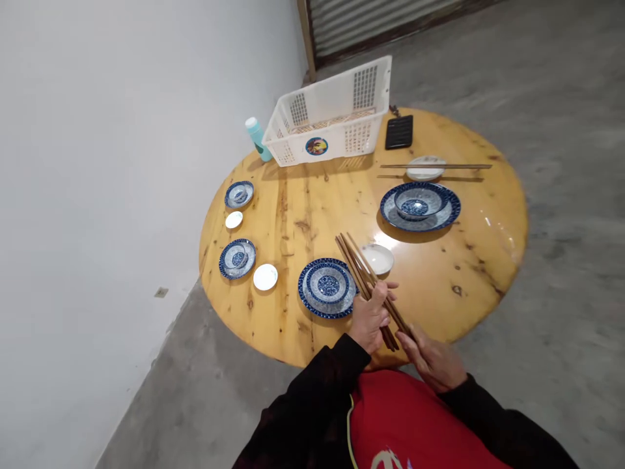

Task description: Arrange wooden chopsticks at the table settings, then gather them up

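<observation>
My left hand (371,316) is wrapped around a bundle of several brown wooden chopsticks (359,270), held slantwise over the table's near edge. My right hand (432,355) pinches the lower end of chopsticks at the bundle's right side; how many it grips I cannot tell. Just left of the bundle sits a blue-patterned plate (305,303) with a matching bowl (328,284) on it, partly covered by my left hand. Behind the chopsticks lies a small white dish (379,259). Further right, a pair of chopsticks (459,166) rests across another white dish (424,174).
A white plastic basket (336,140) stands at the back of the round wooden table (303,195), beside a turquoise bottle (258,140) and a black flat object (399,132). Blue-patterned plates with bowls stand at right (417,225) and left (237,273). A wall (122,130) runs along the left.
</observation>
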The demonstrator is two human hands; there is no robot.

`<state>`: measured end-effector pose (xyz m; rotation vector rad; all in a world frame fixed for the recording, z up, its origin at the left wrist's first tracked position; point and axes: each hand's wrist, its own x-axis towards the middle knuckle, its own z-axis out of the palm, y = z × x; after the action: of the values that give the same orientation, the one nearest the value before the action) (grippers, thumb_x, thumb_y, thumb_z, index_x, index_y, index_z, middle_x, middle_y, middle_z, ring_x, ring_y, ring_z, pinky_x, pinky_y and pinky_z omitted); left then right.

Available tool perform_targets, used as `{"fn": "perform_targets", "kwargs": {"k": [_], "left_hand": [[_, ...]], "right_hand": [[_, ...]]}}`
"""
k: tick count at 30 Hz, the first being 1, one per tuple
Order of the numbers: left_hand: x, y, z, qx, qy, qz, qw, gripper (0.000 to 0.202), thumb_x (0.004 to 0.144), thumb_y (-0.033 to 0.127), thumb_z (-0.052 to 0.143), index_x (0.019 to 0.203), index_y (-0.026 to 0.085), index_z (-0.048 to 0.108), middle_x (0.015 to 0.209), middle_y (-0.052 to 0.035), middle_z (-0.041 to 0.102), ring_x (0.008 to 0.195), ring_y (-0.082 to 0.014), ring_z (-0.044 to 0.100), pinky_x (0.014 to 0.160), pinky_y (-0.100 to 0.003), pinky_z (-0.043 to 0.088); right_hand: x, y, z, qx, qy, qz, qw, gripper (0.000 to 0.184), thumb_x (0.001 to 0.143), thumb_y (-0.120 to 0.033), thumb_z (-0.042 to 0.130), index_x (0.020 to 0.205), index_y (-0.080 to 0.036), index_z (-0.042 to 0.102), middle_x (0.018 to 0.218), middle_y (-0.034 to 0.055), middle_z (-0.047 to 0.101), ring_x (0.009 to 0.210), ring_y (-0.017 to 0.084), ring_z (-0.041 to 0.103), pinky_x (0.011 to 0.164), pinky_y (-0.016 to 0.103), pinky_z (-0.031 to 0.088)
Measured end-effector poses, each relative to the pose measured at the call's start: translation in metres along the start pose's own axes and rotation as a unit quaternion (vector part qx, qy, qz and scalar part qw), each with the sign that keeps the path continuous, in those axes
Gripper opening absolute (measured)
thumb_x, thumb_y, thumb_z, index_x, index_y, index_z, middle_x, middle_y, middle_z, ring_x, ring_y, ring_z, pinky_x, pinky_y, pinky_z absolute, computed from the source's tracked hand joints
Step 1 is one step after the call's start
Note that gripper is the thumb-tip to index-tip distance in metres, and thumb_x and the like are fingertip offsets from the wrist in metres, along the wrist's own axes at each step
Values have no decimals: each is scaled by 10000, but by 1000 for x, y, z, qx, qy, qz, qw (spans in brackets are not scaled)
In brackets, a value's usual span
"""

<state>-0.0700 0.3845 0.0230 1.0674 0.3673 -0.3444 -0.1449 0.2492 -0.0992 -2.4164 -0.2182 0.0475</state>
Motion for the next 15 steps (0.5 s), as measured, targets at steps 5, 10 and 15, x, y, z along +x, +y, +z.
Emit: {"fn": "perform_targets", "kwargs": {"k": [5, 10, 15], "left_hand": [[-1, 2, 8, 23, -30, -21, 999, 642, 600, 700, 863, 787, 107, 706, 728, 5, 554, 474, -1, 262, 420, -242, 111], [-1, 2, 5, 38, -54, -27, 997, 673, 616, 748, 822, 736, 100, 685, 672, 8, 539, 472, -6, 254, 439, -231, 133], [4, -3, -6, 81, -66, -11, 995, 716, 658, 826, 737, 714, 116, 669, 667, -4, 554, 496, -31, 336, 450, -214, 199]], "right_hand": [[0, -10, -5, 9, 27, -11, 1000, 471, 1036, -498, 260, 871, -216, 599, 608, 74, 633, 498, 235, 644, 473, 299, 395], [3, -13, -7, -11, 40, -10, 999, 511, 1042, -531, 224, 838, -217, 571, 597, 82, 626, 507, 238, 645, 471, 299, 382], [2, -14, -2, 0, 8, 4, 1000, 473, 1047, -508, 258, 935, -195, 595, 617, 81, 664, 526, 246, 675, 478, 292, 398]]}}
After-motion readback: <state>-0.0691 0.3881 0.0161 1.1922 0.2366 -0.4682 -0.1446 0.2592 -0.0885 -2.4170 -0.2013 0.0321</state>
